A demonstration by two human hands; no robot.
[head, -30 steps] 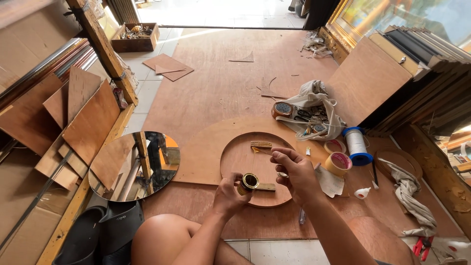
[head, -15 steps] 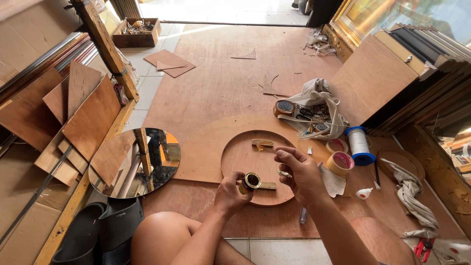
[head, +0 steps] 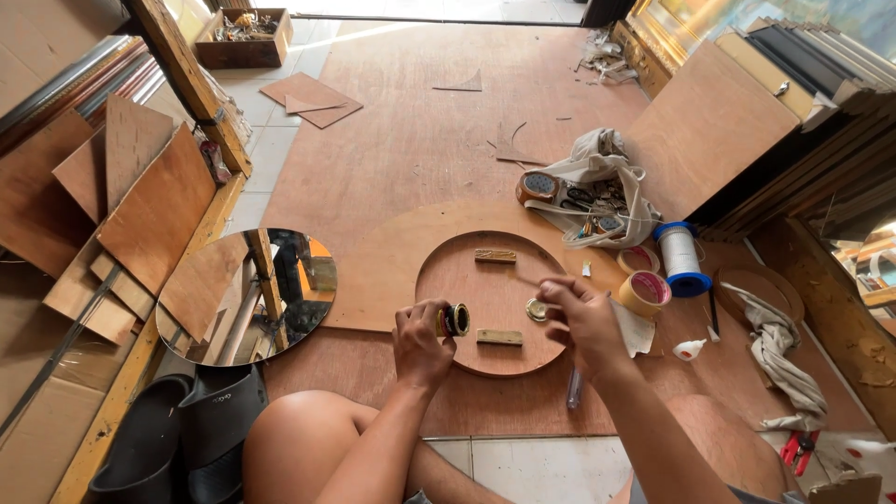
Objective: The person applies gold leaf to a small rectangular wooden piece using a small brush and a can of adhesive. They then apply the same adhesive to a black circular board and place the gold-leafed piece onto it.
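Observation:
My left hand (head: 420, 341) grips a small round tin (head: 455, 320) tipped on its side, its open mouth facing right. My right hand (head: 583, 317) pinches a thin stick (head: 525, 277) that points left toward the tin. Both hover over a round plywood disc (head: 467, 280) lying on the floor. On the disc rest two small wooden blocks, one far (head: 495, 255) and one near (head: 499, 337), and a small round lid (head: 536, 309) beside my right hand.
A round mirror (head: 247, 294) lies to the left. Tape rolls (head: 644, 292), a spool of white cord (head: 680, 258), a glue bottle (head: 689, 349) and a cloth bag of tools (head: 597, 196) sit to the right. Plywood offcuts lean at left and right. Black footwear (head: 177, 439) sits by my knee.
My right hand has moved slightly right and away from the tin, with the stick still in it. My left hand keeps the tin in about the same place.

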